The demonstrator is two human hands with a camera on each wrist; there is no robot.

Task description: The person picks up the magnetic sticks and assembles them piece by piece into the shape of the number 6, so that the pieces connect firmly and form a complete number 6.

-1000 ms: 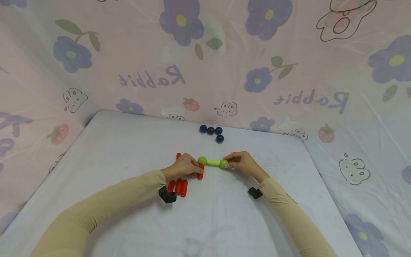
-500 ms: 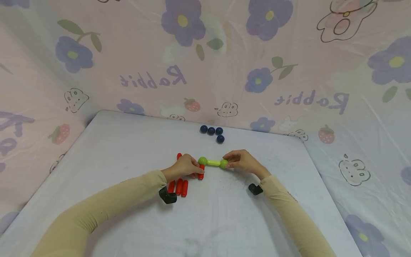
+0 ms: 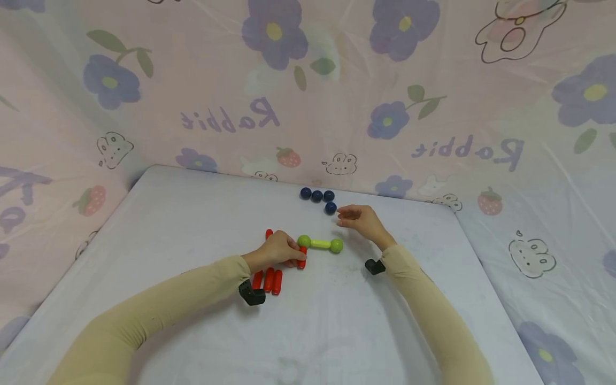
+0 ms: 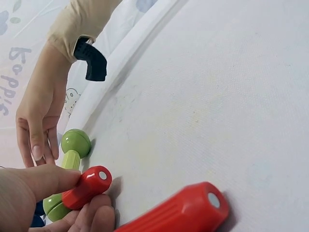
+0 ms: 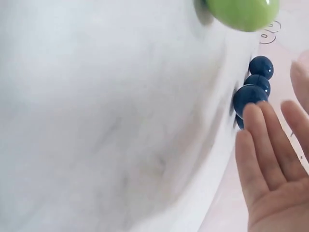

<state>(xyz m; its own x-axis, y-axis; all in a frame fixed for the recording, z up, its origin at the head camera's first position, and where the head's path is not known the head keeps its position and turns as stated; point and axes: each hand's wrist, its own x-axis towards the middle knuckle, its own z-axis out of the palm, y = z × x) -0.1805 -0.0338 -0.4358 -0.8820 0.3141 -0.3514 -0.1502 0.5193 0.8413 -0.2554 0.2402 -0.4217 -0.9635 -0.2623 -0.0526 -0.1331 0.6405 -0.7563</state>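
Note:
My left hand (image 3: 276, 250) pinches a red magnetic rod (image 4: 89, 186) between thumb and fingers; its far end meets a green ball (image 3: 303, 241). From that ball a yellow-green rod (image 3: 320, 244) runs right to a second green ball (image 3: 336, 246). My right hand (image 3: 362, 222) hovers with extended fingers, holding nothing, just right of the nearest dark blue ball (image 3: 330, 208). In the right wrist view its fingertips overlap the blue ball (image 5: 248, 99); whether they touch it I cannot tell.
Several more red rods (image 3: 277, 282) lie beside and below my left hand, one partly behind it. Three further dark blue balls (image 3: 316, 196) sit in a row near the back edge of the white table (image 3: 192, 214). A patterned curtain (image 3: 317, 96) rises behind.
My right hand has let go of the right-hand green ball and moved up toward the blue balls. My left hand still pinches the red rod in the same place.

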